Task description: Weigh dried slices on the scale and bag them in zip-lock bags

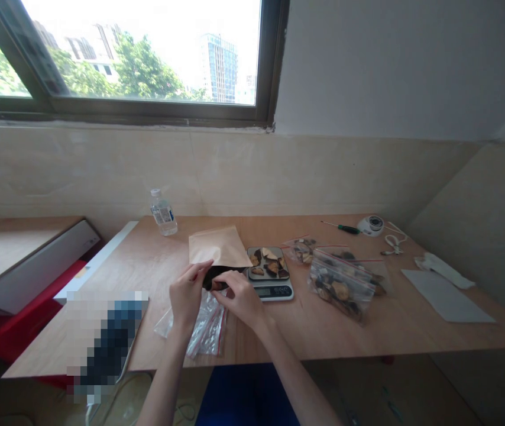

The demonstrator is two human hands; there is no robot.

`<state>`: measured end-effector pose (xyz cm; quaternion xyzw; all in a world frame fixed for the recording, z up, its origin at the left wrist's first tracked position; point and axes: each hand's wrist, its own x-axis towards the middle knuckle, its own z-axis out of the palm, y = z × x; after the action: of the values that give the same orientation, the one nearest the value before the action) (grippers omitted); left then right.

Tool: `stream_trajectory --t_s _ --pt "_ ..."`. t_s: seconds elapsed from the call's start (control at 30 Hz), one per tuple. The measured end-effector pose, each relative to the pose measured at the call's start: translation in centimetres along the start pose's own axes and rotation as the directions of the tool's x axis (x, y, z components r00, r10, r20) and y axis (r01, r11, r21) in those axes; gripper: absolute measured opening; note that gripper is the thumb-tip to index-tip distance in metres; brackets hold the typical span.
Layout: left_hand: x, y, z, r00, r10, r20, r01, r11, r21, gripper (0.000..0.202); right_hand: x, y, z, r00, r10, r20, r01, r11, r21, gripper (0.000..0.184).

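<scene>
A kraft paper bag lies with its dark mouth toward me. My left hand pinches the left edge of that mouth. At the opening, my right hand has its fingers closed around a small brown dried mushroom piece, partly hidden by the fingers. Just right of the bag stands a digital kitchen scale, with several dried mushroom slices spread on its platform. Its display is too small to read. Beneath my hands lie clear zip bags with red seal lines.
Zip bags of dried mushrooms lie right of the scale. Farther off are a screwdriver, a white dome camera with its cable, and a white sheet. A water bottle stands at back left; a pixelated object is near left.
</scene>
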<state>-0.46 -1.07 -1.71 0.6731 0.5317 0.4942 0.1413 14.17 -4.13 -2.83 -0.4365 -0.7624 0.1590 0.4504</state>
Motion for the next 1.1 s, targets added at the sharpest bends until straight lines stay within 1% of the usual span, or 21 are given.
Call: stream_trajectory --t_s 0.03,0.1,0.17,0.2,0.27,0.33,0.37,0.43,0.53,0.63,0.77,0.9,0.93,1.0,1.1 --pt "0.1 -0.1 -0.1 1.0 0.0 -0.004 0.0 1.0 -0.002 0.023 -0.9 0.2 -0.7 0.999 0.011 -0.035 -0.011 1.0 -0.005 0.016" --pt "0.3 -0.3 -0.1 1.0 -0.004 -0.008 0.004 1.0 -0.008 0.022 -2.6 1.2 -2.2 0.989 0.07 -0.131 -0.077 0.996 -0.046 0.014" --pt "0.4 -0.4 0.0 1.0 -0.009 -0.007 0.009 1.0 -0.01 0.022 -3.9 2.9 -3.8 0.966 0.123 -0.225 -0.159 0.976 -0.151 0.012" --pt "0.4 -0.4 0.2 1.0 -0.01 -0.003 0.01 1.0 -0.01 0.021 -4.3 3.9 -4.6 0.958 0.135 -0.252 -0.194 0.954 -0.228 0.012" --pt "0.4 -0.4 0.4 1.0 -0.005 0.004 0.005 1.0 -0.009 0.021 -4.4 5.9 -5.6 0.952 0.143 -0.271 -0.246 0.884 -0.399 0.013" --pt "0.4 -0.4 0.7 1.0 -0.002 0.002 0.002 1.0 -0.007 0.021 -4.1 7.4 -6.0 0.955 0.145 -0.258 -0.265 0.807 -0.527 0.014" --pt "0.3 -0.3 0.8 1.0 -0.002 -0.002 0.002 1.0 -0.005 0.021 -3.9 8.0 -6.0 0.956 0.147 -0.252 -0.269 0.781 -0.564 0.016" --pt "0.3 -0.4 0.9 1.0 -0.003 -0.006 0.003 1.0 0.003 0.022 -3.8 8.7 -5.7 0.957 0.151 -0.247 -0.273 0.757 -0.593 0.02" --pt "0.2 -1.0 1.3 1.0 0.008 0.011 -0.008 0.999 0.033 0.024 -4.5 8.9 -4.9 0.948 0.14 -0.285 -0.29 0.75 -0.595 0.026" --pt "0.6 -2.0 1.9 1.0 0.001 0.026 -0.003 0.995 0.1 0.024 -5.6 8.8 -4.3 0.944 0.135 -0.302 -0.298 0.743 -0.599 0.025" --pt "1.9 -4.0 2.7 0.997 -0.07 0.032 0.061 0.973 0.223 0.022 -5.8 8.6 -4.2 0.945 0.13 -0.3 -0.293 0.745 -0.599 0.026" --pt "3.4 -6.0 2.9 0.986 -0.145 0.077 0.111 0.936 0.334 0.024 -5.9 7.9 -4.7 0.936 0.116 -0.333 -0.292 0.786 -0.546 0.029" --pt "3.6 -6.4 2.8 0.985 -0.144 0.095 0.104 0.934 0.341 0.025 -6.2 7.6 -4.8 0.932 0.118 -0.343 -0.293 0.802 -0.521 0.029" --pt "3.2 -6.6 2.6 0.988 -0.099 0.116 0.056 0.944 0.325 0.027 -7.2 6.9 -4.9 0.922 0.13 -0.365 -0.301 0.833 -0.464 0.028" --pt "1.1 -6.0 1.9 0.997 -0.018 0.074 -0.003 0.959 0.282 0.033 -9.4 5.7 -4.9 0.906 0.161 -0.39 -0.32 0.865 -0.386 0.025"
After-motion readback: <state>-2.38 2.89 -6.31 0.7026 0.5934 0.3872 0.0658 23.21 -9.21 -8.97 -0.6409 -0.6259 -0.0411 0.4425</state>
